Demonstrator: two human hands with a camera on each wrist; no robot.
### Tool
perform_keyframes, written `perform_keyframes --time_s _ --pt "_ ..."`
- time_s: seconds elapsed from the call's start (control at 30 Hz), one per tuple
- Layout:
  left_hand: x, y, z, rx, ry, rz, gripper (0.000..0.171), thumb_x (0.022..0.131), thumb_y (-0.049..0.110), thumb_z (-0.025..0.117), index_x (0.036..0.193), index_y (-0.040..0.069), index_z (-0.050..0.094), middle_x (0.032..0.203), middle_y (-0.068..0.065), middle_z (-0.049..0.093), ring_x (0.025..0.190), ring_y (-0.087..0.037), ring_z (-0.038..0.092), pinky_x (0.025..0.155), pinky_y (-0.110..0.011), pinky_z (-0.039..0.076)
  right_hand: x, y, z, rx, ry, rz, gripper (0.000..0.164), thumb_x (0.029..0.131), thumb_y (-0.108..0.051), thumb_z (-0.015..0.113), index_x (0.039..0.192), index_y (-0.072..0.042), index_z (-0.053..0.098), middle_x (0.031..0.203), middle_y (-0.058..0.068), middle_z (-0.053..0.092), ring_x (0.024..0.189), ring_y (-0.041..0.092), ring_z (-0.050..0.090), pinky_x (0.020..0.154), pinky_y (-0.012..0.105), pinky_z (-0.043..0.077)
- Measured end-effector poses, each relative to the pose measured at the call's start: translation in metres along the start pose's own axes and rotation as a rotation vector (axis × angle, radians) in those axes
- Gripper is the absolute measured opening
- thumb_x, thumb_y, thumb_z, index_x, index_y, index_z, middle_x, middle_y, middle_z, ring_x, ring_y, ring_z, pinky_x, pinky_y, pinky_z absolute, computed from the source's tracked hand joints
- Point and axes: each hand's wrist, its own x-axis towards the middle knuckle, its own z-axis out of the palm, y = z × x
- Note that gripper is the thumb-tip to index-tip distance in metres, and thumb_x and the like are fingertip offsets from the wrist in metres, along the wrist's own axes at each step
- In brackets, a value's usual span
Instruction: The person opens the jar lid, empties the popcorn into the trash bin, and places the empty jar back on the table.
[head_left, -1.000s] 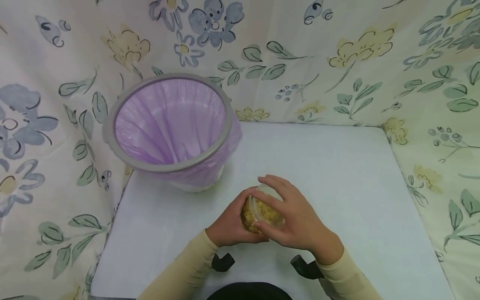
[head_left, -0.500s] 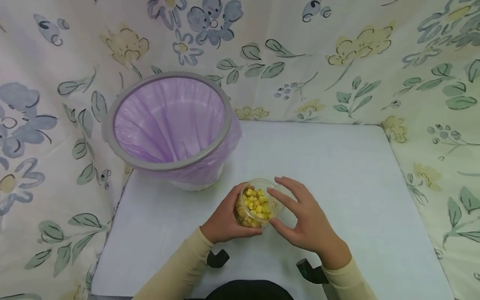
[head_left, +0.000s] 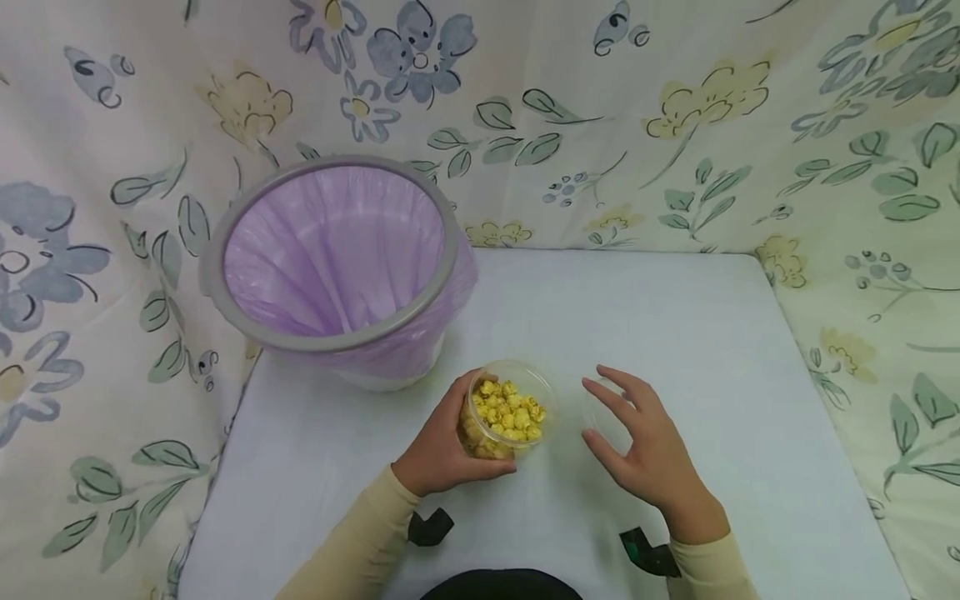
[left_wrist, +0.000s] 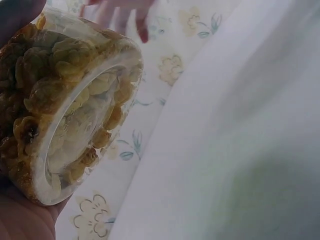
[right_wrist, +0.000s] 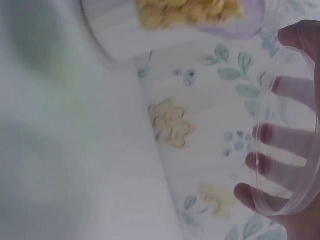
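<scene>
A clear plastic jar (head_left: 510, 412) of yellow popcorn is tilted, its open mouth facing up and to the right. My left hand (head_left: 450, 446) grips it round the side; the left wrist view shows the popcorn through the jar's clear base (left_wrist: 80, 125). To the right, apart from the jar, my right hand (head_left: 645, 450) holds a clear round lid (right_wrist: 285, 135) by its rim. In the right wrist view the thumb and fingertips curl round the lid's edge, and the fingers show through it.
A bin (head_left: 337, 342) with a grey rim and a purple liner (head_left: 337, 242) stands at the back left of the white table (head_left: 637, 317). Floral cloth (head_left: 555, 100) hangs behind and at both sides. Dark pieces (head_left: 430, 527) sit by both wrists.
The lid has come off the jar and moved to the right with my right hand. My left hand has shifted slightly left and the jar's mouth now shows.
</scene>
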Motion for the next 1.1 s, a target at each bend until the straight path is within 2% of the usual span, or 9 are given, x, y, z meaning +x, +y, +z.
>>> perform_keyframes --time_s 0.1,0.2,0.43,0.53,0.67,0.77,0.93,1.1 --pt "0.001 0.002 -0.001 0.013 0.005 0.021 0.114 0.071 0.026 0.1 0.162 0.016 0.03 0.157 0.0 0.043 0.142 -0.023 0.048 0.114 -0.052 0.044 -0.008 0.012 0.001 -0.016 0.032 0.019 0.054 0.091 -0.027 0.075 0.143 -0.014 0.066 0.149 0.017 0.056 0.136 0.038 0.051 0.099 0.049 0.047" --pt "0.0 0.002 -0.002 0.035 -0.002 0.034 0.115 0.072 0.027 0.1 0.162 0.019 0.03 0.159 -0.001 0.042 0.142 -0.023 0.048 0.115 -0.05 0.044 -0.016 0.022 0.005 -0.038 0.052 0.038 0.054 0.088 -0.026 0.078 0.14 -0.014 0.068 0.148 0.019 0.056 0.135 0.041 0.05 0.1 0.054 0.045" --pt "-0.001 0.0 -0.003 0.069 -0.016 0.047 0.116 0.072 0.029 0.099 0.163 0.025 0.027 0.16 -0.011 0.042 0.143 -0.023 0.048 0.114 -0.051 0.044 -0.033 0.039 0.015 -0.082 0.037 0.09 0.058 0.078 -0.017 0.085 0.134 -0.011 0.071 0.144 0.026 0.054 0.133 0.049 0.046 0.099 0.07 0.04" --pt "-0.002 -0.002 -0.004 0.082 -0.018 0.052 0.117 0.072 0.029 0.099 0.163 0.02 0.027 0.16 -0.015 0.042 0.142 -0.023 0.048 0.114 -0.051 0.045 -0.039 0.048 0.02 -0.109 0.022 0.116 0.055 0.078 -0.017 0.086 0.131 -0.01 0.072 0.141 0.029 0.054 0.131 0.051 0.046 0.099 0.072 0.039" --pt "-0.003 -0.004 -0.004 0.106 -0.015 0.055 0.119 0.072 0.03 0.099 0.164 0.019 0.025 0.159 -0.008 0.042 0.14 -0.022 0.049 0.113 -0.05 0.045 -0.047 0.061 0.029 -0.135 0.005 0.159 0.051 0.078 -0.02 0.087 0.126 -0.011 0.073 0.137 0.029 0.055 0.127 0.052 0.048 0.098 0.071 0.038" --pt "-0.004 -0.004 -0.005 0.118 -0.007 0.056 0.119 0.072 0.03 0.099 0.164 0.019 0.025 0.159 -0.002 0.041 0.14 -0.022 0.049 0.113 -0.05 0.046 -0.054 0.07 0.036 -0.139 -0.017 0.215 0.047 0.08 -0.022 0.087 0.123 -0.012 0.073 0.137 0.028 0.055 0.127 0.051 0.048 0.098 0.07 0.038" --pt "-0.006 -0.005 -0.005 0.108 0.002 0.05 0.118 0.072 0.03 0.099 0.163 0.012 0.027 0.159 -0.005 0.042 0.141 -0.024 0.049 0.113 -0.051 0.046 -0.063 0.082 0.048 -0.131 -0.069 0.327 0.044 0.081 -0.021 0.088 0.122 -0.015 0.072 0.139 0.025 0.054 0.131 0.051 0.045 0.102 0.072 0.035" --pt "-0.007 -0.005 -0.004 0.091 -0.006 0.038 0.118 0.072 0.032 0.099 0.163 0.015 0.027 0.159 -0.005 0.043 0.14 -0.022 0.05 0.114 -0.049 0.045 -0.07 0.089 0.059 -0.125 -0.102 0.386 0.046 0.079 -0.021 0.091 0.121 -0.016 0.072 0.141 0.025 0.052 0.133 0.05 0.041 0.104 0.073 0.032"
